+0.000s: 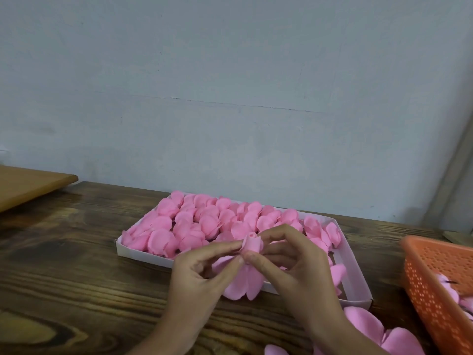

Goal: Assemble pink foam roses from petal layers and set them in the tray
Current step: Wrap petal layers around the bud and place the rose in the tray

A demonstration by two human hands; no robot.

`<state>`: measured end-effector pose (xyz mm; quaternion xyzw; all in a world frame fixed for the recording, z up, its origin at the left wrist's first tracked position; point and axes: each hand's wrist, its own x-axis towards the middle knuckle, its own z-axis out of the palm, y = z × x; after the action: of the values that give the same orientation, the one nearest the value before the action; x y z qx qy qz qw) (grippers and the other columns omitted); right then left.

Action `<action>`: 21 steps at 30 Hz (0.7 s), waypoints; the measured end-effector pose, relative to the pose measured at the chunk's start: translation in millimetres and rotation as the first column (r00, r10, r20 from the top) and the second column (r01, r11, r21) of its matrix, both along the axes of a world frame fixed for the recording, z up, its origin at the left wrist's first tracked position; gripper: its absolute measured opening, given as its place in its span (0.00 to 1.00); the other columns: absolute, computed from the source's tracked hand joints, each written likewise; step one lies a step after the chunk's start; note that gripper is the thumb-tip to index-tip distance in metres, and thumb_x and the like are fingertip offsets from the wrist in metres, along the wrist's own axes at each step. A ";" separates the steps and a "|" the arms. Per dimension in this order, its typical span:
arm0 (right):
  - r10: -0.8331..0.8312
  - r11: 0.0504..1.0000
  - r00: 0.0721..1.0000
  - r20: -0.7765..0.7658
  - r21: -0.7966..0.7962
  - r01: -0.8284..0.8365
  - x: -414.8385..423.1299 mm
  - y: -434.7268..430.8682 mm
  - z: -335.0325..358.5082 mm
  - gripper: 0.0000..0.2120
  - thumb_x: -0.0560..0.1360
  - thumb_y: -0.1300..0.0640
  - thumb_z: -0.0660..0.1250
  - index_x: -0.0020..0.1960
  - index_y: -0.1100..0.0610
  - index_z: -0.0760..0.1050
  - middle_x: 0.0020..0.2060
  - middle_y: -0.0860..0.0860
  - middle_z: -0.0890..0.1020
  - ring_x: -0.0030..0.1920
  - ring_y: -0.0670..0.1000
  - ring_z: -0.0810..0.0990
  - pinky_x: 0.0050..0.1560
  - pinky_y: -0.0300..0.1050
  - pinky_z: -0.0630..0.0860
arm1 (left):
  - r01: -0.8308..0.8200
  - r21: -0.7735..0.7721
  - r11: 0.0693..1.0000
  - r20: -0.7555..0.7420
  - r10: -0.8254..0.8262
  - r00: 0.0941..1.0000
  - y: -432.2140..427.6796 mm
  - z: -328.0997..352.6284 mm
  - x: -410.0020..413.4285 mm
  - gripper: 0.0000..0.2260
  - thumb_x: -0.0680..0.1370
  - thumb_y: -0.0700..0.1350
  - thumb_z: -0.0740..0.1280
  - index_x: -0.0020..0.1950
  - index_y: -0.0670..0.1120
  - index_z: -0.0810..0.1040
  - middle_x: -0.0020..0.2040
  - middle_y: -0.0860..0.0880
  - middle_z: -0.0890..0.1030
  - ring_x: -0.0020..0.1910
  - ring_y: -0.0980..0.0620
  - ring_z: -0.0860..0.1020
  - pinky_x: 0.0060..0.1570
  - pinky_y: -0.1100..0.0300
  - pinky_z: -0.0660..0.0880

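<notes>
Both the left hand (202, 274) and right hand (289, 262) pinched a half-built rose (249, 254). It hung above the tray (354, 275) on the tabletop (64, 265).

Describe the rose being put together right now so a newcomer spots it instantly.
Start at the white tray of pink roses on the wooden table. At its near edge, the left hand and right hand meet. The unfinished rose is the only one pinched between them, loose petals hanging below.

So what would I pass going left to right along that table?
Light wooden board → white tray of pink roses → orange basket. The left hand and right hand, pinching a half-made rose, overlap the tray, so unplaced.
</notes>
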<state>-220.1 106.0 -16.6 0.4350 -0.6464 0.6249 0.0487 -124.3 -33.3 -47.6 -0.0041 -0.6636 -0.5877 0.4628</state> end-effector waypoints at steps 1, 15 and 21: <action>0.001 1.000 1.000 0.013 -0.007 -0.001 0.6 0.0 0.5 0.14 0.69 0.57 0.81 0.48 0.43 0.81 0.43 0.46 0.86 0.44 0.49 0.88 0.43 0.40 0.83 | -0.019 -0.013 1.000 -0.009 0.019 1.000 -0.4 -1.2 -0.8 0.17 0.72 0.38 0.77 0.53 0.58 0.88 0.49 0.52 0.89 0.50 0.52 0.87 0.47 0.64 0.82; 0.042 0.999 0.984 0.174 -0.007 -0.041 -2.0 -1.1 1.6 0.16 0.66 0.62 0.83 0.47 0.45 0.84 0.41 0.49 0.88 0.43 0.51 0.89 0.45 0.41 0.84 | -0.227 -0.287 0.931 -0.067 0.217 0.974 -6.8 -5.9 -4.3 0.10 0.74 0.48 0.75 0.55 0.54 0.88 0.48 0.57 0.84 0.49 0.52 0.84 0.44 0.58 0.83; 0.067 0.997 0.970 0.235 -0.036 -0.061 -2.8 -2.0 2.1 0.13 0.63 0.60 0.83 0.43 0.52 0.83 0.39 0.54 0.88 0.43 0.55 0.89 0.45 0.45 0.85 | -0.248 -0.325 0.913 -0.071 0.238 0.969 -5.9 -2.6 -0.6 0.08 0.75 0.48 0.72 0.53 0.51 0.88 0.46 0.56 0.84 0.47 0.51 0.84 0.42 0.59 0.81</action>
<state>-222.9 104.0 -14.5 0.3776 -0.6241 0.6827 -0.0423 -124.9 -39.2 -50.2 -0.0083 -0.7413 -0.4056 0.5347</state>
